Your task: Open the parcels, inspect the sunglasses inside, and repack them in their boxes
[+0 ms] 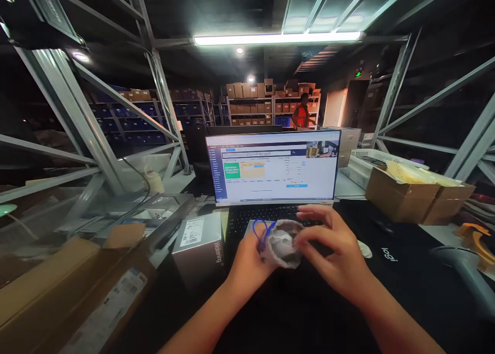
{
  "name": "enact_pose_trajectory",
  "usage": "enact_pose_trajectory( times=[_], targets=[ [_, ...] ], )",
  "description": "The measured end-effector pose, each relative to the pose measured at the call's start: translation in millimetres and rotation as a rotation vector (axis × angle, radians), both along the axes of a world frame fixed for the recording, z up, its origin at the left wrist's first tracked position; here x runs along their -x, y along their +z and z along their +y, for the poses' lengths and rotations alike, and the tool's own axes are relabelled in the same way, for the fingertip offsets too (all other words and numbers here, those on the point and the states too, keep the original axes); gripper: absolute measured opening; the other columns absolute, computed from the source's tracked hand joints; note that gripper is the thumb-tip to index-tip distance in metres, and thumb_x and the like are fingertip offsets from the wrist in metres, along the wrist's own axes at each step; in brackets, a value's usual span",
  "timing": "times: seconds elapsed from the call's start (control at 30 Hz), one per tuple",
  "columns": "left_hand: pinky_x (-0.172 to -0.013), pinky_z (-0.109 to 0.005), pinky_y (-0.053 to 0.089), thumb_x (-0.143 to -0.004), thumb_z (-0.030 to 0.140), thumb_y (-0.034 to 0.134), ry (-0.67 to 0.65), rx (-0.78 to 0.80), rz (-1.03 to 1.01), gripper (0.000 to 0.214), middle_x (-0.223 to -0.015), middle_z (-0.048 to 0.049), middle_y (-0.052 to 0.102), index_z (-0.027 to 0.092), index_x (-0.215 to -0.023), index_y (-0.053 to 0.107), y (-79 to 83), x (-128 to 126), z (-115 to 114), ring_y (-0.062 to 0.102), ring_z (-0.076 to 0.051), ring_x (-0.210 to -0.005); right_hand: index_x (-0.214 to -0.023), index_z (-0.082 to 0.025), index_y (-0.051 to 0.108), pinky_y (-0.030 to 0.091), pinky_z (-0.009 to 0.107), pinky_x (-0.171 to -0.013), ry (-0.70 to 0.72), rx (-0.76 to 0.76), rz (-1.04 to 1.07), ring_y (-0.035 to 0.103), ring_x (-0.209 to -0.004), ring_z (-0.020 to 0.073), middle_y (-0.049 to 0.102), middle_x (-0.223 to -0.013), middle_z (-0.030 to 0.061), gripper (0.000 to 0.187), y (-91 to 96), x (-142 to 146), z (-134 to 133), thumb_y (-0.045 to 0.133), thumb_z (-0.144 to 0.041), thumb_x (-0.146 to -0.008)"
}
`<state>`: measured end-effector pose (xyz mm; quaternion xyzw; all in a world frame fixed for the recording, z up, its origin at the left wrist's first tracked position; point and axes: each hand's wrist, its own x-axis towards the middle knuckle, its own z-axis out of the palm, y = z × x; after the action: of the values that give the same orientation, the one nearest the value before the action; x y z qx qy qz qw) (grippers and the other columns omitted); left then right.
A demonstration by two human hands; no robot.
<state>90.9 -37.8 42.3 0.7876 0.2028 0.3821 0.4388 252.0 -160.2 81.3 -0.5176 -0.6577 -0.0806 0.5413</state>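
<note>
My left hand [247,258] grips a small grey drawstring pouch [284,243] with a blue cord [262,231], held above a laptop keyboard [247,217]. My right hand [332,248] is at the pouch's right side, fingers curled and touching it. Behind the hands, the laptop screen [273,165] is lit and shows a software page.
A grey box with a label [199,240] lies left of the laptop, cardboard cartons [65,287] further left. An open carton of yellow packets [413,186] and a white crate [363,165] sit right. A handheld scanner [460,263] rests at right. A person in an orange vest [301,115] stands by far shelves.
</note>
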Motion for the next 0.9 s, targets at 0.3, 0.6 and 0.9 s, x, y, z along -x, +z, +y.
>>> enact_pose_trajectory(
  times=[0.3, 0.6, 0.9],
  targets=[
    [-0.078, -0.032, 0.048, -0.082, 0.019, 0.067, 0.065, -0.361, 0.103, 0.018, -0.097, -0.0034, 0.067, 0.022, -0.099, 0.064, 15.9, 7.9, -1.3, 0.062, -0.021, -0.089, -0.105, -0.022, 0.074, 0.055, 0.031, -0.093, 0.081, 0.238, -0.146, 0.066, -0.108, 0.0193, 0.068, -0.121, 0.0082, 0.021, -1.2, -2.4, 2.6, 0.054, -0.023, -0.099],
    [-0.082, -0.034, 0.049, -0.079, 0.015, 0.066, 0.102, -0.373, 0.143, 0.022, -0.100, -0.0051, 0.069, 0.022, -0.100, 0.067, 19.3, 10.3, 4.5, 0.063, -0.023, -0.093, -0.103, -0.023, 0.073, 0.055, 0.032, -0.089, 0.046, 0.315, -0.144, 0.068, -0.103, 0.0205, 0.069, -0.118, 0.0057, 0.017, -9.1, -8.8, 11.4, 0.066, -0.015, -0.089],
    [-0.110, -0.047, 0.040, -0.066, 0.032, 0.086, 0.110, -0.321, 0.114, 0.083, -0.140, -0.0122, 0.053, 0.024, -0.139, 0.048, 5.8, 11.2, 3.8, 0.050, -0.032, -0.128, -0.072, -0.019, 0.068, 0.049, 0.025, -0.063, -0.044, 0.220, -0.067, 0.064, -0.070, 0.0171, 0.068, -0.076, 0.0033, 0.019, -9.8, -10.6, 21.6, 0.055, -0.007, -0.081]
  ],
)
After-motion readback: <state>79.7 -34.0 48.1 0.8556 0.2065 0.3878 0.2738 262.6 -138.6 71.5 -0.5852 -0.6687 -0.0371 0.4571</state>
